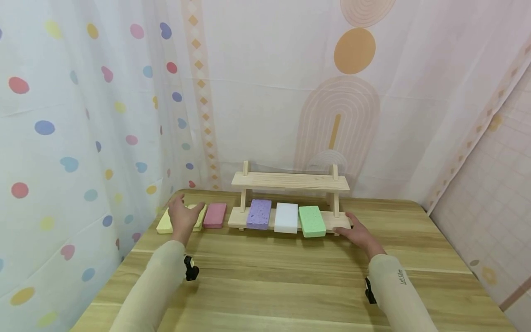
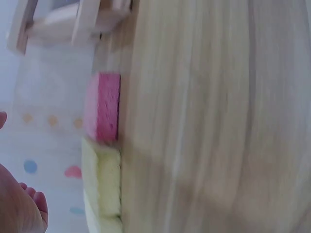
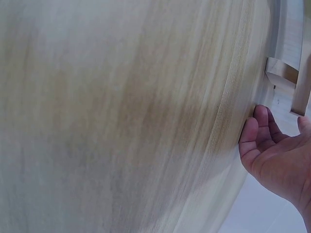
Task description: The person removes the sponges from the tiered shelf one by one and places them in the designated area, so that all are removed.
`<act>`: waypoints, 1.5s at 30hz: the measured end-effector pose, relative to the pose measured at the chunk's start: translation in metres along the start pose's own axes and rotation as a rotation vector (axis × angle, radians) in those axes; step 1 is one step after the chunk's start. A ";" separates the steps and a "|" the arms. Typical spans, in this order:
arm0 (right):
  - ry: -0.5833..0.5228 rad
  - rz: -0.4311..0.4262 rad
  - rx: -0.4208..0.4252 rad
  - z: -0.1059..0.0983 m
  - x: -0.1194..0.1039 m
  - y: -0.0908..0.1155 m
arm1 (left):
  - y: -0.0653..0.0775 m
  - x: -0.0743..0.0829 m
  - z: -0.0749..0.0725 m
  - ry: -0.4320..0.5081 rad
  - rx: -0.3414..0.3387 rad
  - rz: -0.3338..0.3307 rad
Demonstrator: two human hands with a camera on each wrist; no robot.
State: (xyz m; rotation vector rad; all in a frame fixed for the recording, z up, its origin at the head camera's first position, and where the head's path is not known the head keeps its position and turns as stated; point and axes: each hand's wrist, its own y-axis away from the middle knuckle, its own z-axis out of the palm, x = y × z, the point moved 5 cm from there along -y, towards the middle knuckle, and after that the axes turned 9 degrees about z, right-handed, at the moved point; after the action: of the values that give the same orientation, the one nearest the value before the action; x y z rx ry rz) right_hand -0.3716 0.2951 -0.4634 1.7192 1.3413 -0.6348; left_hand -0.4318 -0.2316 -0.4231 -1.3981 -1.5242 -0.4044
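My left hand (image 1: 184,216) hovers with spread, bent fingers over two pale yellow sponges (image 1: 165,225), partly hiding them; it holds nothing. Beside them lies a pink sponge (image 1: 215,215), seen also in the left wrist view (image 2: 108,107). At the right end of a two-tier wooden shelf (image 1: 290,180), my right hand (image 1: 361,235) grips the lower board's corner, thumb at the front edge and fingers at the end. On that lower tier a purple sponge (image 1: 259,214), a white sponge (image 1: 286,218) and a green sponge (image 1: 312,221) lie in a row, overhanging the front.
Everything stands on a wood-grain table (image 1: 265,286). Behind it hangs a patterned curtain (image 1: 269,92), and a dotted curtain (image 1: 83,138) runs along the left side. The shelf's upper tier sits above and behind the three sponges.
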 end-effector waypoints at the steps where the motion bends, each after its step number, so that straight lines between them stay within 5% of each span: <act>1: 0.000 0.000 0.000 0.000 0.000 0.000 | 0.000 0.003 0.003 -0.003 -0.003 0.006; 21: 0.013 -0.008 0.007 -0.001 -0.002 -0.001 | 0.023 0.053 0.066 0.094 -0.067 0.041; 45: -0.007 -0.011 -0.002 0.000 0.000 -0.002 | 0.091 0.086 0.121 0.060 -0.149 0.166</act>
State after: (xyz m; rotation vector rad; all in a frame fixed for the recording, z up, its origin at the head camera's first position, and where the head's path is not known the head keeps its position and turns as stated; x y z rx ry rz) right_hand -0.3731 0.2955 -0.4636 1.7073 1.3466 -0.6445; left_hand -0.3893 -0.0638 -0.4405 -1.6015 -1.3398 -0.4600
